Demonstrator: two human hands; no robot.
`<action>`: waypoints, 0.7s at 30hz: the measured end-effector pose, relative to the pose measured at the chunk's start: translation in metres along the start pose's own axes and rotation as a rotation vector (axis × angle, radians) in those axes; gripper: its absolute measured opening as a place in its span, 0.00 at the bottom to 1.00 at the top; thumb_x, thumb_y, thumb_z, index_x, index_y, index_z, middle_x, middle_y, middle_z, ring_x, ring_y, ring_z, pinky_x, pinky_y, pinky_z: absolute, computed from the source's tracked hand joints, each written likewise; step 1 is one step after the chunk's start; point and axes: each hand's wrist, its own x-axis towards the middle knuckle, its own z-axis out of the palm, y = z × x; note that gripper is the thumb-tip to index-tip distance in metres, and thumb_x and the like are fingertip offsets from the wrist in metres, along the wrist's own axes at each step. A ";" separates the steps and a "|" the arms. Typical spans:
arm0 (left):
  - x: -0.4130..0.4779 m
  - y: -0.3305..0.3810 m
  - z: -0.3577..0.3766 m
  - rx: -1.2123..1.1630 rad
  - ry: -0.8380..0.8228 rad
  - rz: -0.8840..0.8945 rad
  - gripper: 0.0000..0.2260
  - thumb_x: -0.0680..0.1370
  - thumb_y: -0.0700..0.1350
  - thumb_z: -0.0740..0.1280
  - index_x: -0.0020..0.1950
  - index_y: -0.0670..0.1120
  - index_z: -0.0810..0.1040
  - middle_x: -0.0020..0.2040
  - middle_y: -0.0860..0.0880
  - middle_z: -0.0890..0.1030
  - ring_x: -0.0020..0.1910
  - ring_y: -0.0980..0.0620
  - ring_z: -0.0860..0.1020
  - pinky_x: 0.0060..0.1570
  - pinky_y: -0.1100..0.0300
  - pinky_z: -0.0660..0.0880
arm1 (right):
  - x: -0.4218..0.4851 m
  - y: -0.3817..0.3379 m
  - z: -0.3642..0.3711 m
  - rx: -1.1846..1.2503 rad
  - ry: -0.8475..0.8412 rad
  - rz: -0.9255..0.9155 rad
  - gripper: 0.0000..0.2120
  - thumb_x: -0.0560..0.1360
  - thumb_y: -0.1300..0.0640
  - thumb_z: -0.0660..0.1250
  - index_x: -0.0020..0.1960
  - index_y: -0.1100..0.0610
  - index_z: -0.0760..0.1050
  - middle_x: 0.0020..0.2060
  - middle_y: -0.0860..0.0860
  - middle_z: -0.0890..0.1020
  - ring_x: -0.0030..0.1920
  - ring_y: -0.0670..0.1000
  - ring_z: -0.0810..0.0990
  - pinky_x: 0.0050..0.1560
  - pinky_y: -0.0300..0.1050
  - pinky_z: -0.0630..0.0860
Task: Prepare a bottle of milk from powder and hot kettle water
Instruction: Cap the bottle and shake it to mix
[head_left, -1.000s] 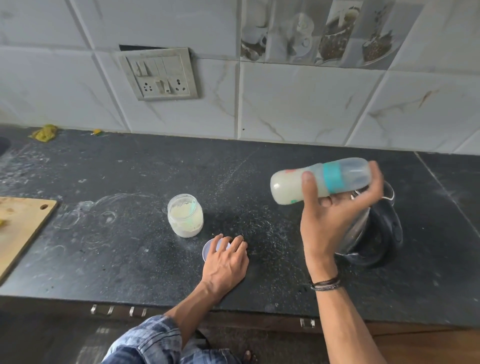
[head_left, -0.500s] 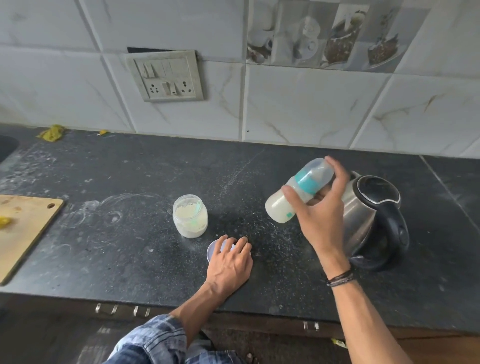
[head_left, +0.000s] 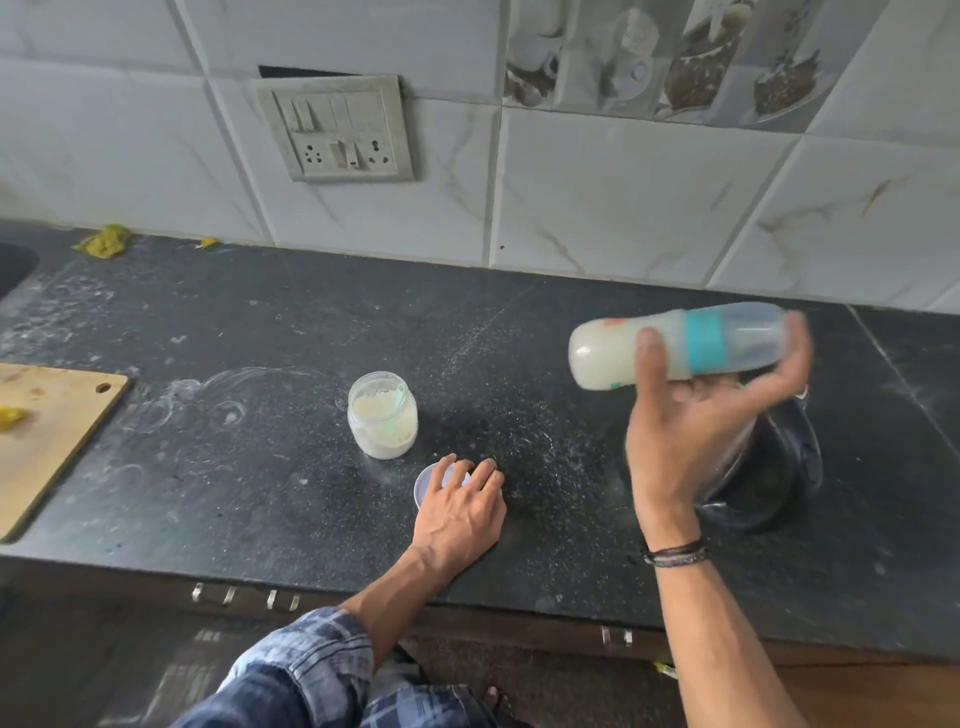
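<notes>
Mixing stage, I'd say. My right hand (head_left: 691, 431) has the bottle (head_left: 675, 343) on its side in the air, thumb across the front and fingers curled round the back, just in front of the kettle (head_left: 779, 467). It's capped, teal collar on, and the contents look milky all through. My left hand (head_left: 460, 512) lies flat with relaxed fingers on the jar lid (head_left: 423, 486), which sits on the counter (head_left: 234, 493) just beside the open powder jar (head_left: 383, 415) (scoop's inside).

Next up is probably checking for clumps, standing the bottle upright, then getting that lid on the jar.

As for labels, there are small orange and green marks on the bottle, too blurry to read. No brand visible anywhere.
</notes>
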 end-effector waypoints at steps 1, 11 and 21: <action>0.000 0.000 -0.001 0.004 0.003 0.005 0.09 0.80 0.47 0.62 0.51 0.47 0.82 0.54 0.51 0.83 0.48 0.45 0.81 0.65 0.44 0.72 | 0.000 -0.001 0.002 -0.058 -0.097 0.061 0.41 0.75 0.57 0.79 0.78 0.56 0.56 0.67 0.54 0.77 0.57 0.48 0.85 0.53 0.42 0.83; 0.001 0.000 -0.003 -0.010 0.007 0.001 0.08 0.80 0.46 0.63 0.50 0.47 0.81 0.53 0.50 0.82 0.46 0.44 0.80 0.63 0.43 0.74 | 0.000 -0.001 0.003 -0.107 -0.134 0.096 0.43 0.73 0.56 0.81 0.78 0.54 0.58 0.64 0.49 0.78 0.56 0.48 0.85 0.53 0.43 0.84; 0.000 -0.001 -0.001 -0.026 0.011 -0.003 0.07 0.80 0.46 0.63 0.49 0.47 0.80 0.52 0.50 0.82 0.46 0.44 0.80 0.63 0.43 0.74 | -0.006 0.001 -0.001 -0.163 -0.211 0.130 0.41 0.72 0.53 0.81 0.77 0.49 0.60 0.66 0.55 0.78 0.55 0.52 0.86 0.54 0.49 0.85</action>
